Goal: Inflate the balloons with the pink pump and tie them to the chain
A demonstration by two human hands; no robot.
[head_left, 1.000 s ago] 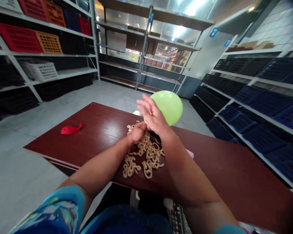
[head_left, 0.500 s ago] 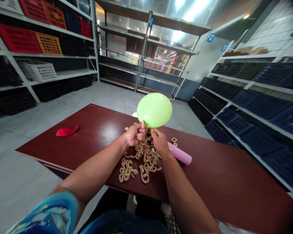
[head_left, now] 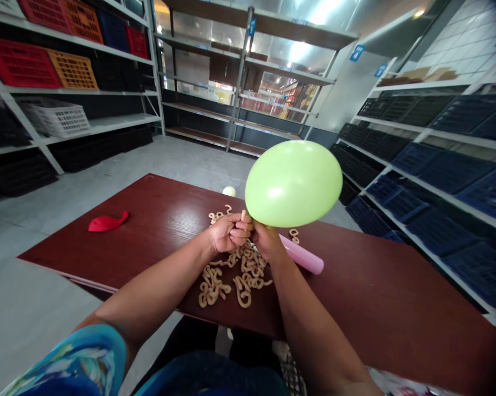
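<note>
An inflated light-green balloon (head_left: 293, 182) floats just above my two hands over a dark red-brown table (head_left: 375, 291). My left hand (head_left: 227, 232) is closed in a fist at the balloon's neck, pinching a small tan clip. Pressed against it, my right hand (head_left: 266, 240) is closed under the balloon at the neck too. Below both hands lies a heap of tan plastic clips (head_left: 235, 269). A pink tube-shaped pump (head_left: 301, 257) lies on the table just right of my right hand.
A flat red balloon (head_left: 105, 221) lies at the table's left end. A small pale ball-like thing (head_left: 229, 191) sits at the far edge. Metal shelves with red, orange, white, black and blue crates line both sides; grey floor lies beyond.
My right hand came down from beside the balloon and closed at its neck next to the left. The balloon now looks larger and sits more to the right.
</note>
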